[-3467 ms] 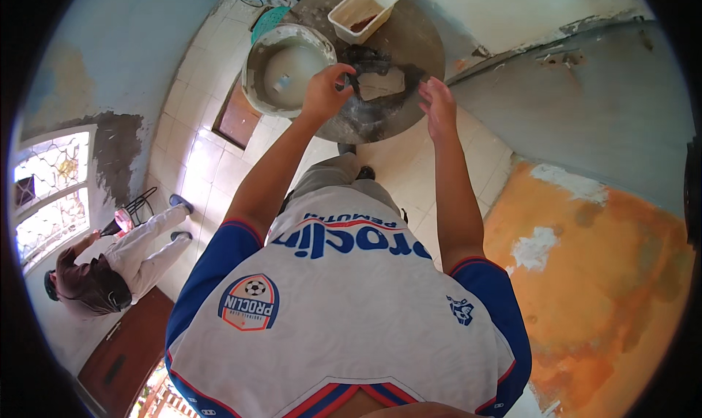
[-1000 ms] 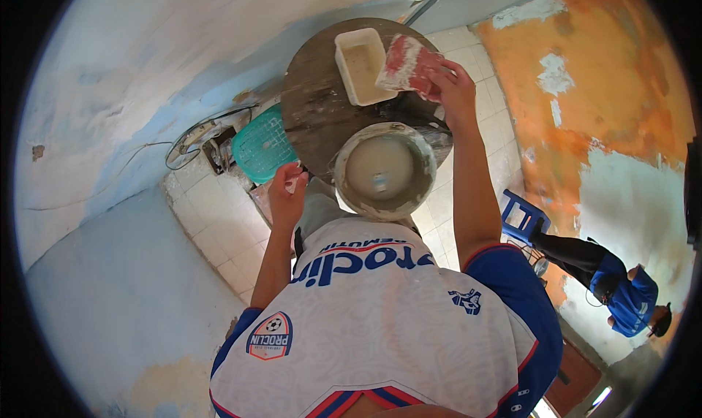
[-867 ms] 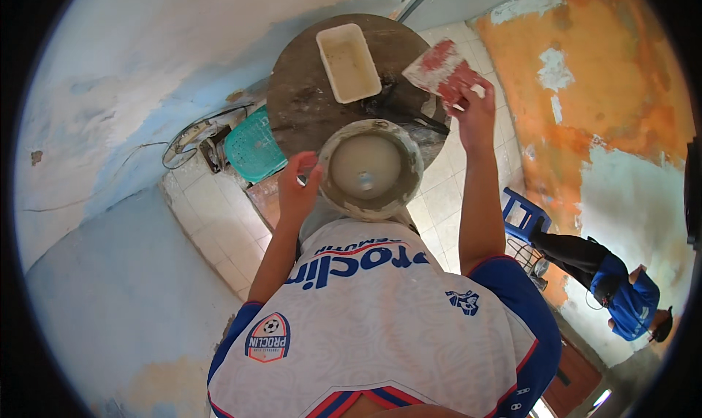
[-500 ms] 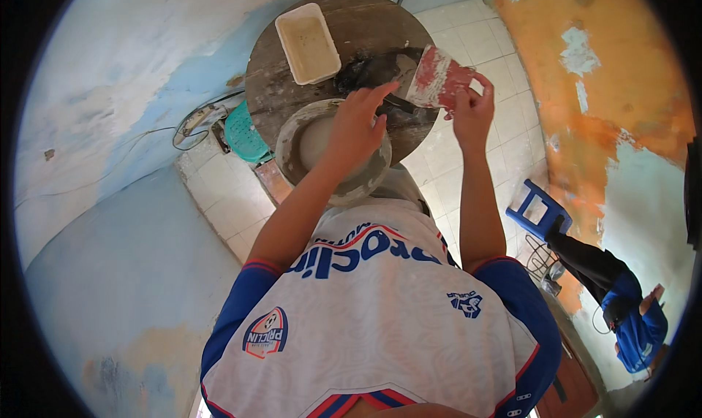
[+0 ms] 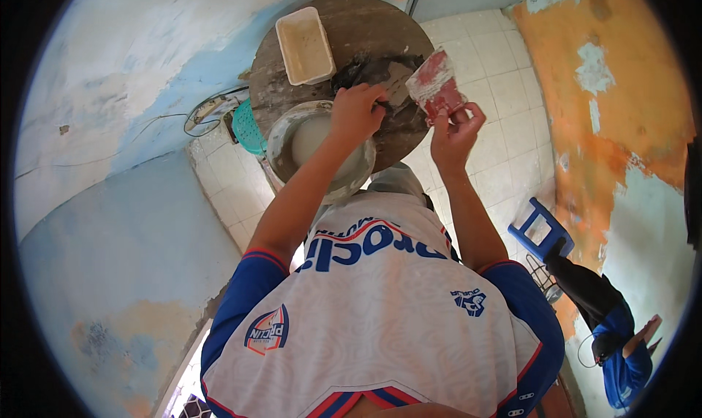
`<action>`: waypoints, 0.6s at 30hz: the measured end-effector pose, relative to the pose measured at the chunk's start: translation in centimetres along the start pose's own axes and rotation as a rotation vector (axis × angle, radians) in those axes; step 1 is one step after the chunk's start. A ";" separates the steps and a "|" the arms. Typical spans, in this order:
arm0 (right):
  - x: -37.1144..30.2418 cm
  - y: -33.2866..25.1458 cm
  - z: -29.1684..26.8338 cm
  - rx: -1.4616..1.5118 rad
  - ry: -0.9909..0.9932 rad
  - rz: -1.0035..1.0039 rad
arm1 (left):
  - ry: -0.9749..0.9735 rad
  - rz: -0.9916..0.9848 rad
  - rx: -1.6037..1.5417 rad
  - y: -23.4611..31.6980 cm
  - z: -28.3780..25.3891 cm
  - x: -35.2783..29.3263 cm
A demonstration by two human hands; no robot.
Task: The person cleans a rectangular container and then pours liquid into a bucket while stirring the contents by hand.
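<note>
From my remote seat, I see the right hand (image 5: 455, 134) pinching the smeared red scraper (image 5: 436, 84) to the right of the bucket (image 5: 281, 145); whether the left hand (image 5: 355, 112), over the bucket's rim, holds anything, I can't tell. That fingertip grip could slip, dropping the scraper.

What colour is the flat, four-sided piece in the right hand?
The flat piece is red with whitish smears; head view.
</note>
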State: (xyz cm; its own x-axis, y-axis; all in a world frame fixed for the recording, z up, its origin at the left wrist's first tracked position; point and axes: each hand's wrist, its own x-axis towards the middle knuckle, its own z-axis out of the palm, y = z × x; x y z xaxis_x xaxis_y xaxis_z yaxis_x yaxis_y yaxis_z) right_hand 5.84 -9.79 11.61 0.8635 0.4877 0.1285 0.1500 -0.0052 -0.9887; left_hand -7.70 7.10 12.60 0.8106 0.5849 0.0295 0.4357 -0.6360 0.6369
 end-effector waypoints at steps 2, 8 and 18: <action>-0.6 0.5 0.4 -0.079 -0.064 0.034 | 0.056 -0.043 -0.021 -0.4 0.2 -0.9; -0.5 1.9 2.7 -0.374 -0.298 -0.057 | 0.269 -0.106 -0.100 -1.4 1.2 -2.8; 2.1 1.8 4.7 -0.575 -0.344 0.094 | 0.401 -0.103 -0.072 -1.6 2.7 -3.4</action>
State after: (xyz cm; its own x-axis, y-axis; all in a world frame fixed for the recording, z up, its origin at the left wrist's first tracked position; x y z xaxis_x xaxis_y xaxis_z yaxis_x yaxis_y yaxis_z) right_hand 5.64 -4.68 9.69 0.6976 0.7118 -0.0821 0.3964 -0.4788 -0.7833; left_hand -10.09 4.72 9.41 0.5411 0.8025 0.2514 0.4668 -0.5353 0.7040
